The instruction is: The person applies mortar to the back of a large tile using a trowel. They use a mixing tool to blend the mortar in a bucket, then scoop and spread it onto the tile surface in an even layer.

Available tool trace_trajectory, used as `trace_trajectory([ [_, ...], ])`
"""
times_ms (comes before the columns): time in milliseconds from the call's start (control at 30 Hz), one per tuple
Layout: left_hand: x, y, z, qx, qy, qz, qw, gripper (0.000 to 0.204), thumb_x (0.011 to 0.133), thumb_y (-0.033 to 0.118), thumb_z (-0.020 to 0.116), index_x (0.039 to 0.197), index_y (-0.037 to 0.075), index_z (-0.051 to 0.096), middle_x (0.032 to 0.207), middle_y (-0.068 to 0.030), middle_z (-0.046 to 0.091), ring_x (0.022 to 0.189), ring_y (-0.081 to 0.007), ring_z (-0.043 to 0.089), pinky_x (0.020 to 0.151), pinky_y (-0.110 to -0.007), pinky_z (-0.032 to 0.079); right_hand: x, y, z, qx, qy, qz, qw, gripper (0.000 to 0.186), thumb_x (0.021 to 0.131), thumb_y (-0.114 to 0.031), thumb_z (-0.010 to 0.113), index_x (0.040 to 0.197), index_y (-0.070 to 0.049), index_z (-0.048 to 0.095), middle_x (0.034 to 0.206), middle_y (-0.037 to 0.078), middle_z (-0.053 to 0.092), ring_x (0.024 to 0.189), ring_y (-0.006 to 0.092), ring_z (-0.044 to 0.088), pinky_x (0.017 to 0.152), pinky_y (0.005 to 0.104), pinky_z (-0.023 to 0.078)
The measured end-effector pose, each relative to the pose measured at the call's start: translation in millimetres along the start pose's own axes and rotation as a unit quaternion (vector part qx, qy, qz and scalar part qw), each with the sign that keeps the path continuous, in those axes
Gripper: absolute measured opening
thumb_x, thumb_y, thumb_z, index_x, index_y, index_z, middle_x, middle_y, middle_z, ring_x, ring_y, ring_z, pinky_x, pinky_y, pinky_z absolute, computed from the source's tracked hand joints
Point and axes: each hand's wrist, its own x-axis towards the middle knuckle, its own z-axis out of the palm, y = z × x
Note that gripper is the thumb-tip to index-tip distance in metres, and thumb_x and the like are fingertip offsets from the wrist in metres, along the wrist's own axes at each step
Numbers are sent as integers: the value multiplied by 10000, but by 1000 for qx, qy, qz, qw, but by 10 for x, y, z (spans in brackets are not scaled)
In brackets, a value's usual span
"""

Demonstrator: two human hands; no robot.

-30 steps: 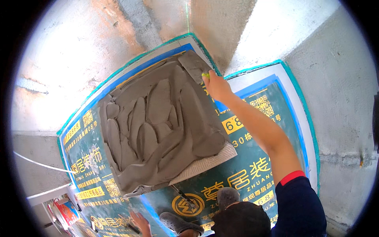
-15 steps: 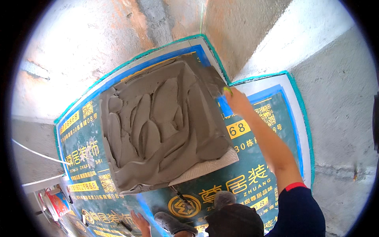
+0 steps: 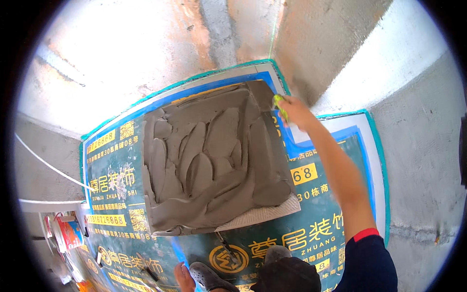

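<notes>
A square tile lies face down, its pale ribbed back showing only along the near right edge. Thick grey mortar covers the rest in uneven ridges and swirls. At the tile's far right corner, my right hand grips the yellow-green handle of a trowel. The trowel's blade rests against the mortar there, smeared grey and hard to tell from it. Down by my shoe, my left hand is held low with nothing in it, fingers loosely extended and partly hidden.
Green printed protective sheeting covers the floor, edged with blue tape. Bare walls meet in a corner ahead. A dark tool lies by the tile's near edge. A red and blue package stands at left, below a white cable.
My right hand and the trowel have shifted slightly along the tile's far right corner, showing more handle. My left hand has turned and its fingers have drawn closer together. The view has tilted.
</notes>
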Motion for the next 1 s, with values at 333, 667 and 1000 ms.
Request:
trace_trajectory([
  [333,-540,-144,-67,-37,-36,-137,989,358,972,220,410,1223,-14,516,1185,-232,536,1071,-363,505,939,-434,382,687,-318,586,-21,-90,86,992,224,904,-226,524,936,-11,576,730,96,590,552,164,550,455,301,422],
  [667,-545,-55,-210,-87,-78,-209,971,361,968,229,419,1206,-23,520,1155,-226,554,1053,-349,524,924,-425,398,616,-269,2311,-2,-206,-39,978,359,923,-285,489,1137,-4,557,824,147,635,609,213,604,561,350,509],
  [1000,-398,83,-212,-131,-96,-245,956,366,963,238,429,1190,-33,524,1126,-220,571,1035,-335,543,908,-417,413,715,-492,2403,-474,-4,-120,872,324,864,-234,470,1090,-15,544,1049,280,607,1001,437,576,871,501,452],
])
